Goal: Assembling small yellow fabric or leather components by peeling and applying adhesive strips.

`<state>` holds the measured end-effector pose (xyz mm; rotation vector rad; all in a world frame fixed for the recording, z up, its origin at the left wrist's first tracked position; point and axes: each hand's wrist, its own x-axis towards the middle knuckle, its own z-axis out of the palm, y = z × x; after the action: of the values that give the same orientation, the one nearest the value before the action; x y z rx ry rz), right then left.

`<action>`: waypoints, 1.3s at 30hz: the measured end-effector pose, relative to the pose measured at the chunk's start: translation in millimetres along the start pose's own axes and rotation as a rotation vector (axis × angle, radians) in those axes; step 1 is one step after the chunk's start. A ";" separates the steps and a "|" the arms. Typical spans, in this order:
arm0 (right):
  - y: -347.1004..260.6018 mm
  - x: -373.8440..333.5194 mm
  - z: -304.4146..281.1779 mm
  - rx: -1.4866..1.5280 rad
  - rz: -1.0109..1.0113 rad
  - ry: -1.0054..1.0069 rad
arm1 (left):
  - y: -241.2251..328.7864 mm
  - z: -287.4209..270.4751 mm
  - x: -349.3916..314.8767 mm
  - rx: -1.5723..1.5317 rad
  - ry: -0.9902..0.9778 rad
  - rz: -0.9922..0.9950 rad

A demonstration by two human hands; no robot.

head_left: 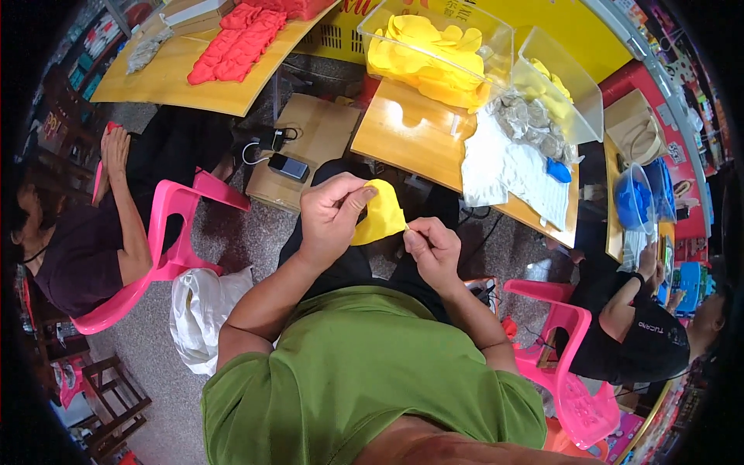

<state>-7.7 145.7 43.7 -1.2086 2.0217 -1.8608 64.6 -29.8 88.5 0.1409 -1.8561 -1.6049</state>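
Observation:
In front of my lap I hold a soft, thin yellow piece (381, 215) with a rounded outline; it looks like cloth, though its exact kind is unclear. My left hand (332, 215) pinches its upper left side between thumb and fingers. At its right edge, the closed fingers of my right hand (434, 249) grip a small corner of the same piece. A clear plastic bin (496, 56) beyond my hands holds many similar yellow pieces (425, 54), loosely stacked. Another clear bin (585, 97) beside it contains a few more yellow pieces.
The bins stand on a wooden table (407, 136) with white sheets (496, 170), grey bundles (527, 120) and a small blue item (558, 170). Red pieces (236, 46) lie on the left table. A power bank (288, 167) rests on cardboard (318, 128). People sit on pink chairs at both sides.

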 end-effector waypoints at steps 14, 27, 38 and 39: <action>-8.4 -15.7 22.3 0.753 0.440 0.013 | -2.7 12.9 -3.6 -0.363 0.181 -0.111; -7.9 -11.9 12.2 0.371 0.253 0.081 | 0.0 8.6 -1.7 -0.255 0.092 -0.111; -9.6 8.1 -27.5 0.115 0.377 -0.221 | 3.4 -8.5 17.1 -0.009 -0.135 0.095; -11.4 12.1 -29.9 -0.006 0.306 -0.265 | 7.8 -6.4 19.5 0.156 -0.232 0.264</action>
<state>-28.2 162.2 65.4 -1.0159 1.9388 -1.4710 55.7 -42.9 103.7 -0.2233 -2.0773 -1.3411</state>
